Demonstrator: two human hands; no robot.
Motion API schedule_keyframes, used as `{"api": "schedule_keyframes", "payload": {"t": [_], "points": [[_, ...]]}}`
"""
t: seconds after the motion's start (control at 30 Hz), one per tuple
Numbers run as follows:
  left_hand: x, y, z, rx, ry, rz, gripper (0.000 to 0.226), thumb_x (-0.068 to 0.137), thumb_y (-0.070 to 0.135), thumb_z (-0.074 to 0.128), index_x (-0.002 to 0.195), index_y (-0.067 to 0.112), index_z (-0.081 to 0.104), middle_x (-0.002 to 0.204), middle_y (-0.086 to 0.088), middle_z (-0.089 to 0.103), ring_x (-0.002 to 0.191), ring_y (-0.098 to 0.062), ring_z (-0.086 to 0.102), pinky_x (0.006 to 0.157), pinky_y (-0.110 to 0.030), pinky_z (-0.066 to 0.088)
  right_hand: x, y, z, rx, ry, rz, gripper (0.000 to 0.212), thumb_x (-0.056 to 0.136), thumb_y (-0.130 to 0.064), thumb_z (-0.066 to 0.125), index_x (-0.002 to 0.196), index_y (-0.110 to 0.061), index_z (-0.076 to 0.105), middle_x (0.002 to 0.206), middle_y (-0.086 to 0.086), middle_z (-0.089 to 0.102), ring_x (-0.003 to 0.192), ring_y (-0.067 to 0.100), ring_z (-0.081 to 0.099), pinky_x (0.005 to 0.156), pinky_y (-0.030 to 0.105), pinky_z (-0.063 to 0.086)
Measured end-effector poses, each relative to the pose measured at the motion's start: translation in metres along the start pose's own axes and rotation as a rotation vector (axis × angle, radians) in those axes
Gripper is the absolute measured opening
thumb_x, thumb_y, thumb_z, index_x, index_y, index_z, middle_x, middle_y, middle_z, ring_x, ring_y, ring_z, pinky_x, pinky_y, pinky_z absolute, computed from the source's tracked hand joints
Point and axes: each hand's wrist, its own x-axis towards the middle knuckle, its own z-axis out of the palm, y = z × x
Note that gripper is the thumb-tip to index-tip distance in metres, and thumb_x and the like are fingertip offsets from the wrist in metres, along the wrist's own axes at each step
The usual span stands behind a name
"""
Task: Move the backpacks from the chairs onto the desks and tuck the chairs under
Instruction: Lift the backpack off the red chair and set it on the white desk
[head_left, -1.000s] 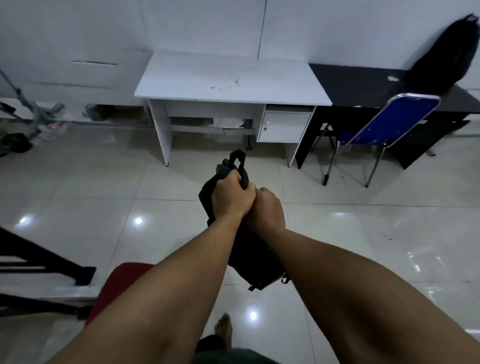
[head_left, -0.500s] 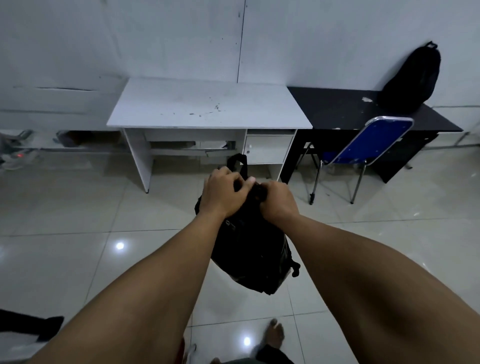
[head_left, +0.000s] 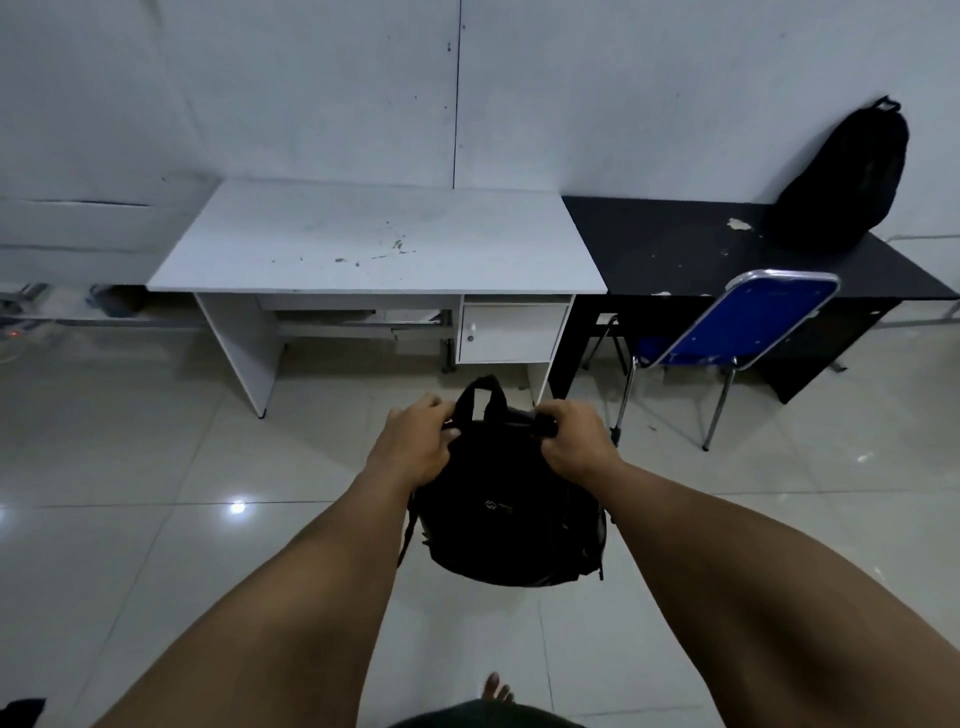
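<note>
A black backpack (head_left: 511, 512) hangs in the air above the tiled floor, in front of me. My left hand (head_left: 415, 447) grips its top left corner and my right hand (head_left: 574, 441) grips its top right corner, with the carry loop standing up between them. Ahead stands a white desk (head_left: 374, 239) with a bare top. To its right is a black desk (head_left: 691, 254) with a second black backpack (head_left: 844, 176) leaning on the wall. A blue chair (head_left: 748, 322) is partly under the black desk.
The white desk has a small cupboard (head_left: 511, 332) on its right side and open leg room on the left. Cables and clutter (head_left: 31, 306) lie on the floor at far left. My bare foot (head_left: 496, 688) shows at the bottom.
I have come closer to the white desk. My hands have moved apart along the backpack's top, which now hangs squarer to me. The red chair has dropped out of view.
</note>
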Motion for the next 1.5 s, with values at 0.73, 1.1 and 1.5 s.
{"api": "schedule_keyframes", "payload": {"t": [0.73,1.1,1.5], "points": [[0.298,0.119,-0.033,-0.189,0.645,0.045,0.019,0.094,0.015,0.052,0.103,0.018,0.068,0.094,0.002,0.068,0.099,-0.023,0.052,0.071,-0.034,0.044,0.263,0.042,-0.141,-0.037,0.203,-0.076,0.023,0.081,-0.004,0.053,0.099,-0.016,0.059,0.089,0.005,0.063,0.079,0.028,0.059,0.066,0.040,0.052],[0.444,0.126,-0.124,-0.171,0.766,0.184,0.017,0.092,0.016,0.052,0.100,0.020,0.067,0.091,0.003,0.066,0.096,-0.022,0.053,0.068,-0.035,0.046,0.410,-0.009,-0.223,-0.054,0.261,-0.141,0.021,0.086,-0.006,0.054,0.103,-0.016,0.063,0.090,0.001,0.061,0.079,0.021,0.058,0.062,0.029,0.043],[0.588,0.141,-0.177,-0.231,0.818,0.219,0.010,0.090,0.016,0.058,0.094,0.018,0.066,0.103,0.007,0.053,0.089,-0.018,0.058,0.070,-0.033,0.050,0.547,-0.024,-0.280,-0.132,0.351,-0.189,0.019,0.082,-0.008,0.054,0.097,-0.017,0.062,0.094,0.003,0.061,0.084,0.026,0.058,0.071,0.037,0.051]]}}
